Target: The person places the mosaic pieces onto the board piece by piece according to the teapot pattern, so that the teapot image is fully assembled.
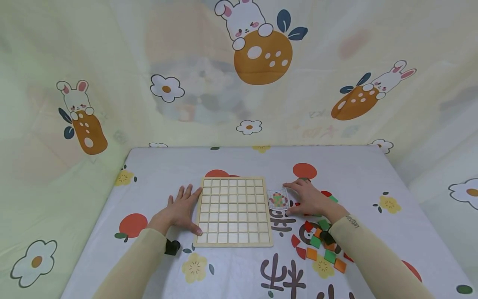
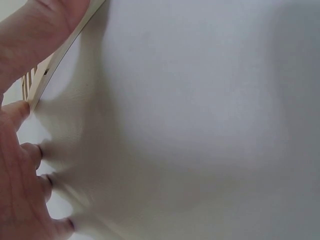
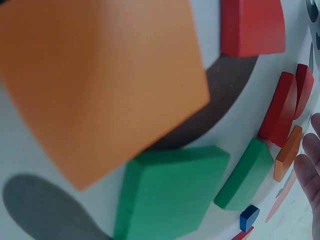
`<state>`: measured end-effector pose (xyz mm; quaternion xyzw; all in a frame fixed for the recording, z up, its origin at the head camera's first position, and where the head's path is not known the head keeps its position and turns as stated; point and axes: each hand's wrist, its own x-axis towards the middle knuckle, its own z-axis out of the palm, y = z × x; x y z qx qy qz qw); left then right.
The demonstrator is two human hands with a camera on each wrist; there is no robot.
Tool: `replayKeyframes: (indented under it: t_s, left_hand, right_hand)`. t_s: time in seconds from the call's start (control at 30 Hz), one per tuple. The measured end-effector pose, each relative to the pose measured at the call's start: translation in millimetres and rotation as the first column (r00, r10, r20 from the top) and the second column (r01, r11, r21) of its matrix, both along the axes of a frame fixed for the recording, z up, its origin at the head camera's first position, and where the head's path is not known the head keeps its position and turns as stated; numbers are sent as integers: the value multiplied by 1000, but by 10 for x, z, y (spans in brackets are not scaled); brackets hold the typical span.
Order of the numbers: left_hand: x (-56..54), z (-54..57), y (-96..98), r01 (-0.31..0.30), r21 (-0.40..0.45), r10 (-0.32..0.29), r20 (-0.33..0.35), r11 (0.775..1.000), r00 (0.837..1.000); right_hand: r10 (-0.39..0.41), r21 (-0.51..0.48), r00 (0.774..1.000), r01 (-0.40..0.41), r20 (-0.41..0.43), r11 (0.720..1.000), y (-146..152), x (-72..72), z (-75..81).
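Note:
A square wooden grid board [image 1: 233, 212] with bare cells lies flat on the table. My left hand [image 1: 178, 212] is spread at its left side, with thumb and index fingertips touching the frame; the left wrist view shows the fingers [image 2: 32, 155] stretched out along the cloth. Just right of the board is a small pattern card [image 1: 278, 200] printed with a red, green and orange mosaic on a grid. My right hand [image 1: 311, 200] rests beside it, thumb and fingertips apart at the card's right edge.
Loose flat blocks lie under and around my right forearm: red quarter-rounds [image 1: 301, 253], green squares [image 1: 330, 256] and orange squares [image 1: 340, 265]. A small blue block [image 3: 249, 219] shows in the right wrist view. Printed cloth covers the table [image 1: 231, 274]; a fabric curtain [image 1: 201, 133] rises behind.

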<state>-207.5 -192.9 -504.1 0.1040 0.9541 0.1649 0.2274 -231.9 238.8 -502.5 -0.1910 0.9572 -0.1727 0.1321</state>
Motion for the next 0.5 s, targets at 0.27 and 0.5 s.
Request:
replayKeyframes:
  t_s: [0.27, 0.5]
  left_hand:
    - [-4, -29, 2, 2, -8, -2, -5, 1000, 1000]
    - [6, -8, 11, -5, -11, 4, -7, 1000, 1000]
  right_hand:
    - [3, -43, 1000, -3, -15, 999, 58, 16, 24]
    - [-61, -98, 998, 61, 8, 993, 216, 33, 66]
